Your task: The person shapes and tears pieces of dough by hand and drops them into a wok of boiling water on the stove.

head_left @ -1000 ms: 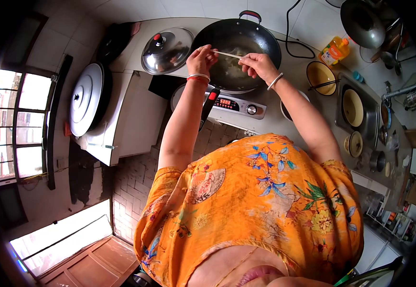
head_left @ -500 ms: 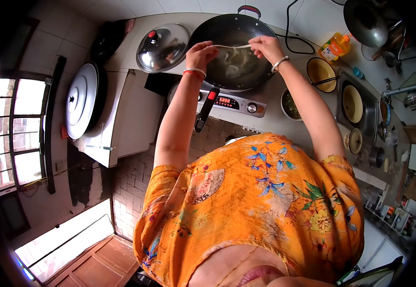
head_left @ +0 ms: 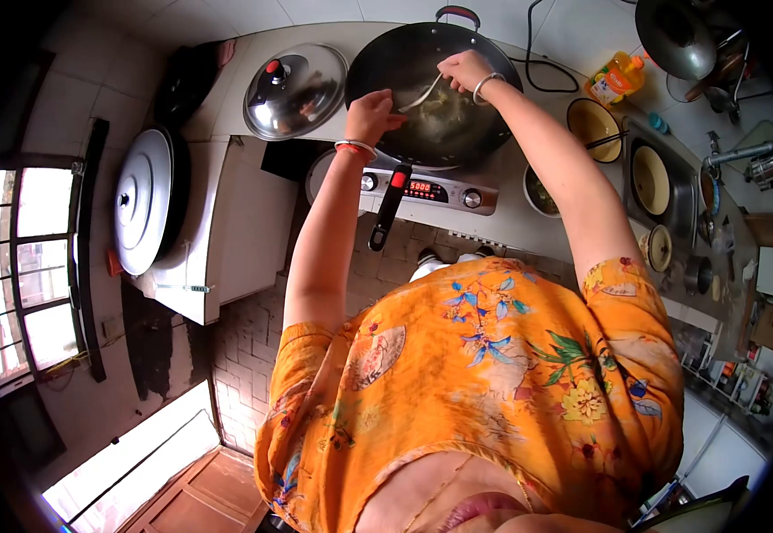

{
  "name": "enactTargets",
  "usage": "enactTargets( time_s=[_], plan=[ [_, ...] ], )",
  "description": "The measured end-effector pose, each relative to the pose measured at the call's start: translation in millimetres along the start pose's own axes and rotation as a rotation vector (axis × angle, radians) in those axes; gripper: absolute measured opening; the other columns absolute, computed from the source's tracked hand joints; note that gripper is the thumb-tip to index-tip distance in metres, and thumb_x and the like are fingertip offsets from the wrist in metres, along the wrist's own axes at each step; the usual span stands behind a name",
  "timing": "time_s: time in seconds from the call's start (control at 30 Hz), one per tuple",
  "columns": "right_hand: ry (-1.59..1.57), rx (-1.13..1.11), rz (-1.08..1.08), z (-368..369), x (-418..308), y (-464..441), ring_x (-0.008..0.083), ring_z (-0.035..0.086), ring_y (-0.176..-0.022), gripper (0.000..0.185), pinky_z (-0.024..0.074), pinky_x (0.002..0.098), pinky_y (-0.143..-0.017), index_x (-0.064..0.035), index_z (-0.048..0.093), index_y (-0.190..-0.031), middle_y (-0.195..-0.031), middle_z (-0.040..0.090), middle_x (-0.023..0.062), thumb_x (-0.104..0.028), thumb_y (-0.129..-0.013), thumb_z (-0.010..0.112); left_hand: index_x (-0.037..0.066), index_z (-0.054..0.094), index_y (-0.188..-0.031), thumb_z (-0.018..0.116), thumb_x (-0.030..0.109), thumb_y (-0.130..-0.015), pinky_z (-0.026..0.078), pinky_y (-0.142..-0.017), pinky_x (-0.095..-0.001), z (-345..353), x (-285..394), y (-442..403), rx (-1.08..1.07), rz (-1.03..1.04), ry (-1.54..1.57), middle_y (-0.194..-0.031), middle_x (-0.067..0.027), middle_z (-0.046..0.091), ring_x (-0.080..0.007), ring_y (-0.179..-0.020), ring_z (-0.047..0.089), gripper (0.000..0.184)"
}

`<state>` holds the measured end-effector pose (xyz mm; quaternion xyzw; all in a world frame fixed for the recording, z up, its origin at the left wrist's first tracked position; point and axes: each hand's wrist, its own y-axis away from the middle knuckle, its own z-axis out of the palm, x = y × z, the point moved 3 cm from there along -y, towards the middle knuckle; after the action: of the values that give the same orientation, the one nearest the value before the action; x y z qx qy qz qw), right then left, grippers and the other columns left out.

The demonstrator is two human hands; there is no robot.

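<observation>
Over the wok (head_left: 435, 142), my left hand (head_left: 374, 117) pinches one end of a pale, dough-like strip (head_left: 425, 96). The strip's other end is in my right hand (head_left: 464, 71), which is higher and further right, and it hangs in a slack curve between them. Cloudy liquid with pale pieces in it lies in the wok. Below the wok, the cooktop (head_left: 440, 193) shows red lit digits. The wok's black handle (head_left: 390, 209) points towards me.
A shiny lid (head_left: 293, 93) rests left of the wok. To the right are a bowl with greens (head_left: 539, 192), a yellow bowl with chopsticks (head_left: 592, 124), an orange bottle (head_left: 615, 80) and a sink (head_left: 684, 209). A cable (head_left: 535, 67) runs behind.
The strip first stretched nearly straight, then sagged slightly; now it curves more. My right hand has moved left and up, closer to my left hand, which has dropped slightly.
</observation>
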<state>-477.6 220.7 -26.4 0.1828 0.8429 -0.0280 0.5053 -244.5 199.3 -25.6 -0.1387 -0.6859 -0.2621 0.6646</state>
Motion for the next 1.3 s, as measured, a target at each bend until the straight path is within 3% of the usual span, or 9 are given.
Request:
enactTargets(
  time_s=[0.17,0.47,0.57,0.63,0.67,0.77,0.9,1.1,1.3],
  plan=[
    [0.017,0.055,-0.036,5.0,-0.8,-0.1,0.0145,0.058,-0.047,0.023,0.0479,0.0268,-0.047,-0.0013,0.067,-0.094,-0.064,0.065,0.0094,-0.018,-0.084,0.056,-0.007,0.051,-0.121,0.052,0.013,-0.091,0.055,-0.065,-0.0271,9.5,2.2,1.9,0.008,0.102,-0.179,-0.107,-0.0160,0.062,-0.0221,-0.077,0.068,0.036],
    [-0.105,0.150,-0.283,-54.1,-48.6,28.5,0.0069,0.047,-0.042,0.022,0.0398,0.0221,-0.044,-0.0053,0.067,-0.077,-0.060,0.062,0.0005,-0.026,-0.082,0.064,-0.004,0.057,-0.111,0.050,0.007,-0.091,0.053,-0.070,-0.0276,21.2,71.0,82.8,0.079,0.286,0.158,-0.102,-0.0139,0.064,-0.0199,-0.081,0.066,0.024],
    [-0.448,0.206,-0.232,-98.9,-50.4,86.9,0.0051,0.047,-0.044,0.022,0.0368,0.0213,-0.040,-0.0036,0.065,-0.076,-0.062,0.060,0.0011,-0.024,-0.086,0.061,-0.003,0.058,-0.110,0.051,0.007,-0.090,0.052,-0.071,-0.0280,34.2,91.0,124.7,0.134,0.273,0.189,-0.101,-0.0140,0.064,-0.0194,-0.080,0.065,0.024],
    [-0.542,0.374,0.066,-122.3,-75.9,187.8,0.0058,0.049,-0.050,0.021,0.0394,0.0203,-0.047,-0.0036,0.064,-0.080,-0.063,0.059,0.0033,-0.022,-0.088,0.058,-0.003,0.058,-0.110,0.055,0.010,-0.089,0.051,-0.067,-0.0273,50.8,96.7,154.6,0.201,0.262,0.185,-0.101,-0.0137,0.065,-0.0173,-0.077,0.065,0.025],
    [-0.773,0.285,-0.128,-124.1,-21.5,193.1,0.0078,0.046,-0.040,0.025,0.0345,0.0217,-0.036,-0.0045,0.062,-0.074,-0.057,0.059,0.0063,-0.027,-0.085,0.058,-0.003,0.058,-0.109,0.057,0.011,-0.088,0.051,-0.067,-0.0263,68.3,100.4,170.6,0.151,0.263,0.211,-0.102,-0.0143,0.065,-0.0164,-0.076,0.064,0.025],
    [-0.796,0.221,0.002,-105.5,85.9,294.4,0.0074,0.048,-0.041,0.024,0.0362,0.0210,-0.037,-0.0046,0.063,-0.077,-0.062,0.062,0.0063,-0.026,-0.087,0.057,0.000,0.057,-0.107,0.052,0.010,-0.091,0.050,-0.066,-0.0245,122.5,75.3,204.8,0.119,0.264,0.259,-0.097,-0.0112,0.065,-0.0138,-0.070,0.061,0.020],
    [-1.012,0.206,0.334,-102.7,206.6,480.7,0.0085,0.050,-0.050,0.017,0.0387,0.0221,-0.046,-0.0025,0.064,-0.087,-0.070,0.061,0.0032,-0.017,-0.089,0.056,0.003,0.057,-0.102,0.050,0.009,-0.092,0.048,-0.059,-0.0234,237.1,32.8,242.8,-0.337,0.008,0.242,-0.092,-0.0097,0.063,-0.0135,-0.069,0.061,0.014],
    [-1.648,0.945,0.416,-149.3,372.7,757.1,0.0083,0.051,-0.050,0.016,0.0386,0.0207,-0.043,-0.0028,0.064,-0.088,-0.072,0.063,0.0046,-0.018,-0.086,0.058,0.003,0.058,-0.107,0.053,0.009,-0.090,0.045,-0.057,-0.0247,439.4,-28.8,309.4,-0.610,-0.477,0.349,-0.091,-0.0094,0.064,-0.0153,-0.067,0.057,0.019],
    [-1.529,1.305,0.319,-241.3,412.5,899.5,0.0095,0.056,-0.056,0.017,0.0420,0.0209,-0.045,-0.0035,0.063,-0.094,-0.077,0.064,0.0060,-0.016,-0.090,0.052,-0.001,0.050,-0.117,0.052,0.008,-0.089,0.046,-0.060,-0.0250,625.1,-54.2,380.7,-0.975,-0.624,0.326,-0.100,-0.0111,0.062,-0.0161,-0.073,0.057,0.029]
  ],
)
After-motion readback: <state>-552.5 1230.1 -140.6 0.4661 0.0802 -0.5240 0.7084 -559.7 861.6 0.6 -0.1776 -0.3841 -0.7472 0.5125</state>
